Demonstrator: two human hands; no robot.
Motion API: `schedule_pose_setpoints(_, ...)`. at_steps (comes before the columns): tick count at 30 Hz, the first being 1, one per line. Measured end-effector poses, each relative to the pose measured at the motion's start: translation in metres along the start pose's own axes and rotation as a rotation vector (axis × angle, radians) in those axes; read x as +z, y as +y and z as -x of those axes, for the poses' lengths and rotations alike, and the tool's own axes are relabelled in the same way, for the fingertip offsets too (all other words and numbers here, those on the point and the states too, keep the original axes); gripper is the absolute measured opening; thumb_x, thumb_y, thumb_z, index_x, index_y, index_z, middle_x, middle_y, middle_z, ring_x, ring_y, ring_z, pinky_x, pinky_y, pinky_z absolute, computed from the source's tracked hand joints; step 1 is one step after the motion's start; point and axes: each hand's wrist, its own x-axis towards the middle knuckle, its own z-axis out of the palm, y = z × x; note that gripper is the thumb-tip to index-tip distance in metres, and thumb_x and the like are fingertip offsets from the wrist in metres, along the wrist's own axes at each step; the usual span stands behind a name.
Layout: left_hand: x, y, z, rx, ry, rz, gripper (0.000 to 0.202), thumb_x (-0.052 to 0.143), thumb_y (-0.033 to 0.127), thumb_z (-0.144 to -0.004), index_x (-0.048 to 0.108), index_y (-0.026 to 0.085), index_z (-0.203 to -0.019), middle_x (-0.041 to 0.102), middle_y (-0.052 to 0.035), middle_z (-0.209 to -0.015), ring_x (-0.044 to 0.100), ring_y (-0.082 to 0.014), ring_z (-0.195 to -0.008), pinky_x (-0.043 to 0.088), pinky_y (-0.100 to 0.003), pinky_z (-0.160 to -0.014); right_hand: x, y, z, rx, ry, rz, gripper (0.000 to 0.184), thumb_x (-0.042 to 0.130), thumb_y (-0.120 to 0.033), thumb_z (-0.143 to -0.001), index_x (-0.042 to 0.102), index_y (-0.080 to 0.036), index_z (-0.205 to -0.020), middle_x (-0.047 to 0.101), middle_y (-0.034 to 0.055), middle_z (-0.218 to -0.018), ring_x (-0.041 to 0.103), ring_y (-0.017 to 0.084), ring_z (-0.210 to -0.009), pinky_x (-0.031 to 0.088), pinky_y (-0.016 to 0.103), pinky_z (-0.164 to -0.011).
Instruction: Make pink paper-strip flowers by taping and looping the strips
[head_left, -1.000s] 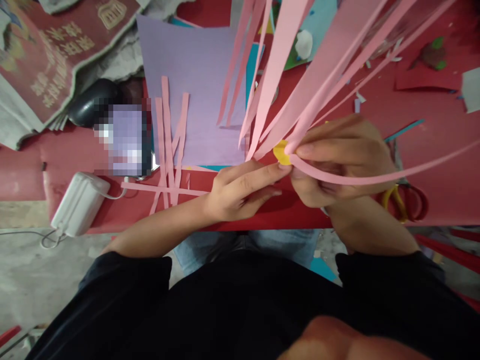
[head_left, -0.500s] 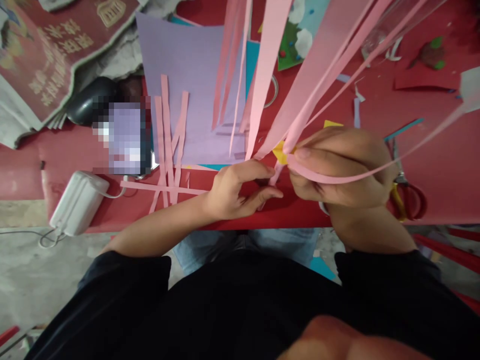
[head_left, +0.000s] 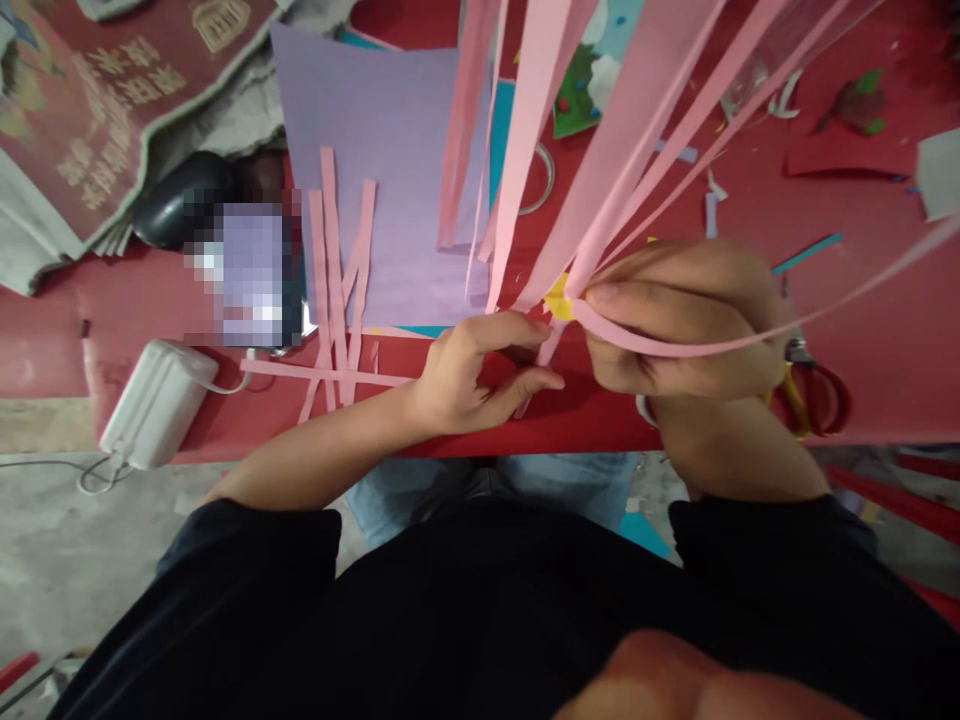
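My right hand [head_left: 686, 325] is closed in a pinch on the gathered ends of several long pink paper strips [head_left: 626, 160], which fan out upward. One pink strip curves from its fingertips off to the right. A small yellow paper piece [head_left: 559, 298] sits at the gathered point, beside my right fingertips. Below it runs a thin pink stem [head_left: 551, 343]. My left hand [head_left: 469, 375] curls loosely around that stem, its thumb and index finger apart. Its other fingers are mostly hidden, so contact with the stem is unclear.
Loose pink strips [head_left: 337, 290] overlap a purple paper sheet [head_left: 382, 200] on the red table [head_left: 892, 330]. Scissors [head_left: 814, 390] lie right of my right hand. A tape roll [head_left: 541, 180], a white power bank [head_left: 159, 405], a blurred-out device and a dark rounded object [head_left: 180, 205] are around.
The hanging pink strips have swayed, the left ones slightly to the right. My right hand has shifted slightly upward with its pinch kept; my left hand has barely moved.
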Motion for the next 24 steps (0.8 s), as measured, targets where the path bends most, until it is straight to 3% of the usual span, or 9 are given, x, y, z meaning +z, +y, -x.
schedule_pose_setpoints(5,0.000,-0.001,0.004,-0.062,0.010,0.014,0.064,0.094,0.025,-0.094,0.060,0.023,-0.148,0.080,-0.0010,-0.107,0.084,-0.0141,-0.087,0.073,-0.022,-0.080,0.007,-0.003,-0.006,0.048,0.054,0.014,0.026,0.065,-0.039,-0.103,0.080,-0.019,-0.110,0.076,0.0008,-0.083,0.072,0.015,-0.057,0.060,0.027,-0.047)
schedule_pose_setpoints(10,-0.002,0.000,-0.004,-0.062,-0.013,0.050,0.056,0.096,0.020,-0.091,0.065,0.024,-0.138,0.076,0.0025,-0.102,0.082,-0.0108,-0.082,0.069,-0.017,-0.071,0.006,-0.015,-0.012,0.225,-0.062,-0.035,0.014,0.070,-0.024,-0.098,0.079,-0.025,-0.110,0.081,0.0013,-0.089,0.076,0.018,-0.067,0.061,0.031,-0.056)
schedule_pose_setpoints(15,0.003,-0.002,-0.004,-0.099,0.047,0.145,0.068,0.095,0.021,-0.092,0.056,0.029,-0.147,0.077,0.0035,-0.106,0.082,-0.0096,-0.082,0.070,-0.018,-0.070,0.011,-0.016,-0.013,0.256,-0.019,-0.030,0.015,0.068,-0.034,-0.105,0.078,-0.028,-0.113,0.081,-0.0006,-0.090,0.075,0.017,-0.067,0.061,0.030,-0.053)
schedule_pose_setpoints(19,0.002,-0.004,-0.005,-0.202,0.059,0.217,0.063,0.097,0.030,-0.092,0.057,0.029,-0.140,0.076,0.0067,-0.094,0.078,-0.0074,-0.072,0.068,-0.017,-0.066,0.012,-0.013,-0.013,0.274,-0.035,-0.089,0.015,0.074,-0.030,-0.102,0.079,-0.022,-0.114,0.083,0.0031,-0.093,0.076,0.018,-0.070,0.062,0.030,-0.054)
schedule_pose_setpoints(24,-0.003,-0.007,-0.009,-0.425,0.020,0.335,0.056,0.092,0.042,-0.097,0.053,0.029,-0.136,0.076,0.0074,-0.090,0.081,-0.0111,-0.073,0.071,-0.022,-0.067,0.015,-0.013,-0.011,0.375,-0.046,-0.052,0.022,0.070,-0.027,-0.103,0.078,-0.028,-0.123,0.081,0.0013,-0.094,0.074,0.018,-0.072,0.064,0.031,-0.058)
